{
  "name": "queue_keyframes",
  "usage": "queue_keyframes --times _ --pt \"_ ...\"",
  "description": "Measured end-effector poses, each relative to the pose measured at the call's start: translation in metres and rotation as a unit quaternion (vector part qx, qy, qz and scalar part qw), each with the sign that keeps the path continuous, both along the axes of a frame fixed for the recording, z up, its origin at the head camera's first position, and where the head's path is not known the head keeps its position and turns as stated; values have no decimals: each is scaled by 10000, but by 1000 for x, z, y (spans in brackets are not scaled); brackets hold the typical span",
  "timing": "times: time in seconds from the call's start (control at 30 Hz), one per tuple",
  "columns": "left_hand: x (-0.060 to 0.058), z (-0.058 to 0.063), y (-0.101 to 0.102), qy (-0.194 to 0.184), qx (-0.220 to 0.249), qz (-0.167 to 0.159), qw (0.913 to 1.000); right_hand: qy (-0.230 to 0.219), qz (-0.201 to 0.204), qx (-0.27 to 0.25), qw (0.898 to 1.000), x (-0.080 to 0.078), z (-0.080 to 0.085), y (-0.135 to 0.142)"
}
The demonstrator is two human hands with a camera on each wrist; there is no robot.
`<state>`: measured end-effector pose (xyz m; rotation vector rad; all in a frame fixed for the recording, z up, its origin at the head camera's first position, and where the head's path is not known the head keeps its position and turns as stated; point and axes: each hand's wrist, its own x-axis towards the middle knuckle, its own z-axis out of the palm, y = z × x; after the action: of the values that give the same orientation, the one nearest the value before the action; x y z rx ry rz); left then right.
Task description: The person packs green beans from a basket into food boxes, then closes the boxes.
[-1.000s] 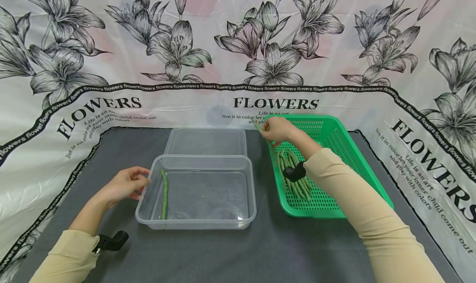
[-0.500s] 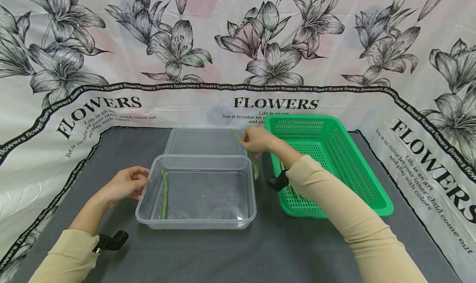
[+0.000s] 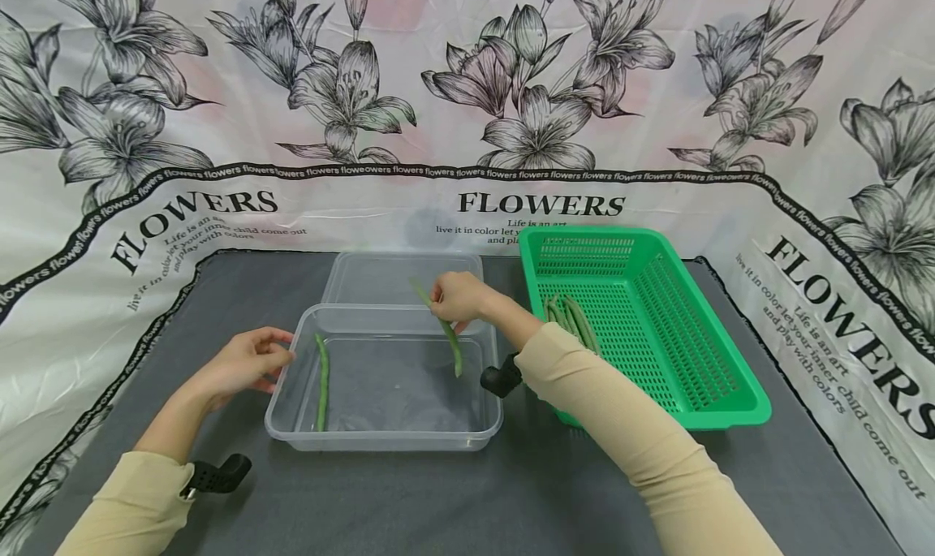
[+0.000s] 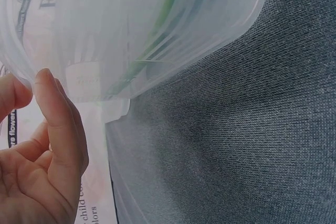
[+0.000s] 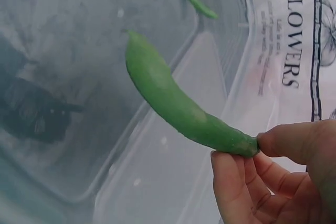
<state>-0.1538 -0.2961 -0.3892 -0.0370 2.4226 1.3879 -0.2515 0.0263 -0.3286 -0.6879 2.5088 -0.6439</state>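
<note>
In the head view, my right hand (image 3: pixel 462 298) pinches a green bean (image 3: pixel 454 351) over the back right of a clear plastic container (image 3: pixel 380 441). The right wrist view shows thumb and fingertips at one end of this bean (image 5: pixel 176 103), its other end pointing away freely. Another green bean (image 3: pixel 323 385) lies lengthwise along the container's left side. My left hand (image 3: pixel 248 363) is at the container's left rim, and in the left wrist view thumb and index finger pinch the rim (image 4: pixel 23 72).
A green perforated basket (image 3: pixel 719 416) stands to the right, several green beans (image 3: pixel 573 321) at its left side, partly hidden by the right arm. A clear lid (image 3: pixel 380 278) lies behind the container. Grey cloth (image 3: pixel 351 499) covers the table; a flower-printed sheet (image 3: pixel 409 134) hangs behind.
My right hand has carried the green bean leftward from above the basket to above the container. The left hand and the container have stayed in place.
</note>
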Motion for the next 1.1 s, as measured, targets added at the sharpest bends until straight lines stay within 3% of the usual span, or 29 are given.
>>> queue_keyframes --times 0.5,0.8,1.1 --pt "0 -1 -1 15 74 -62 10000 -56 372 -110 9992 19 -12 -47" --pt "0 -1 -2 -16 33 -44 10000 -129 441 132 9989 28 -19 -70" --pt "-1 -1 -3 18 13 -32 10000 -374 460 13 9982 35 -22 -89"
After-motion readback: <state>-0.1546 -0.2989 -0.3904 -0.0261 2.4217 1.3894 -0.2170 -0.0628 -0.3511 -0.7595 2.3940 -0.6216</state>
